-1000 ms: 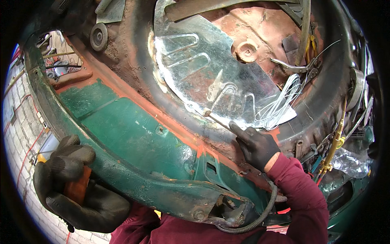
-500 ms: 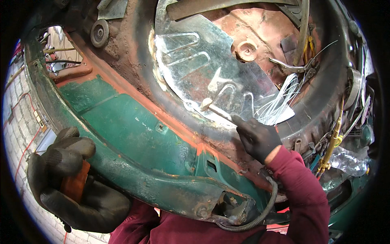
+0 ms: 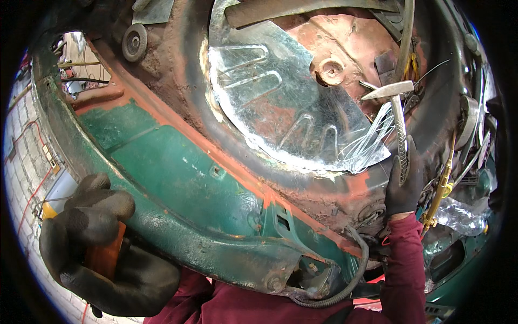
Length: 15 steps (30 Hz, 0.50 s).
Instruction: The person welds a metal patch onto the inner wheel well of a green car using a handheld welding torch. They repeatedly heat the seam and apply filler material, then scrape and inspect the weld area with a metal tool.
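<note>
My right hand point(image 3: 406, 186), in a black glove, is closed around the handle of a metal hammer point(image 3: 398, 116). The hammer's head, pointed at one end, is up over the right side of a round dark well point(image 3: 302, 175) in a car body. My left hand point(image 3: 102, 254), also gloved, is wrapped around a flat orange-brown block point(image 3: 106, 251) at the lower left, beside the green body edge. A shiny curved sheet-metal patch point(image 3: 259, 102) with pressed loop-shaped ridges lies in the well. Thin pale wire point(image 3: 372, 137) is bunched at its right end.
Green panel point(image 3: 183, 178) with a red-brown seam lies between me and the well. A round abrasive disc point(image 3: 133, 42) rests at upper left. Locking pliers point(image 3: 415, 100), a brass torch point(image 3: 440, 197) and a plastic bottle point(image 3: 464, 216) are at right. A corrugated hose point(image 3: 356, 275) curves near my right sleeve.
The right hand has carried the hammer right and upward, away from the patch's lower edge, turning its head toward the far side. The left hand keeps its hold, shifting slightly lower.
</note>
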Motion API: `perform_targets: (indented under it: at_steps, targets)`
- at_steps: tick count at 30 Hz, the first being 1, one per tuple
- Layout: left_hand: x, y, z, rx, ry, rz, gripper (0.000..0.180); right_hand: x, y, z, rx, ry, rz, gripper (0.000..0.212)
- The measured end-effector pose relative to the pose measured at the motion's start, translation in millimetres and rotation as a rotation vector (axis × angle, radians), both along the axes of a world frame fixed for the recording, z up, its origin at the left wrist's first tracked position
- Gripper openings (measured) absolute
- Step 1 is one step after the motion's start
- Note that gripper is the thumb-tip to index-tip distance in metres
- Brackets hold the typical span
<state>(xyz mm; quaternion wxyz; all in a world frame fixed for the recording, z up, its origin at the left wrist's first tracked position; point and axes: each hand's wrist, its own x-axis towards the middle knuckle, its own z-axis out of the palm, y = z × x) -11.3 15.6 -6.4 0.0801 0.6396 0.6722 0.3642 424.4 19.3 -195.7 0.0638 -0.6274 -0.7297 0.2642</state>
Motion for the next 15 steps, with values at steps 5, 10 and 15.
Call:
perform_targets:
  at_steps: [5,10,15]
  targets:
    - [4.1,0.2,9.8,-0.081,0.02,0.033,0.048,33.9,-23.0,-9.2,-0.087,-0.293,0.139,0.059]
    - [4.9,-10.4,-10.2,-0.05,0.106,0.088,0.045,37.9,-34.9,0.2,-0.099,-0.491,0.213,0.057]
    - [2.1,-3.1,-3.7,-0.029,0.23,0.031,0.045,40.7,-42.1,12.1,-0.168,-0.47,0.19,0.06]
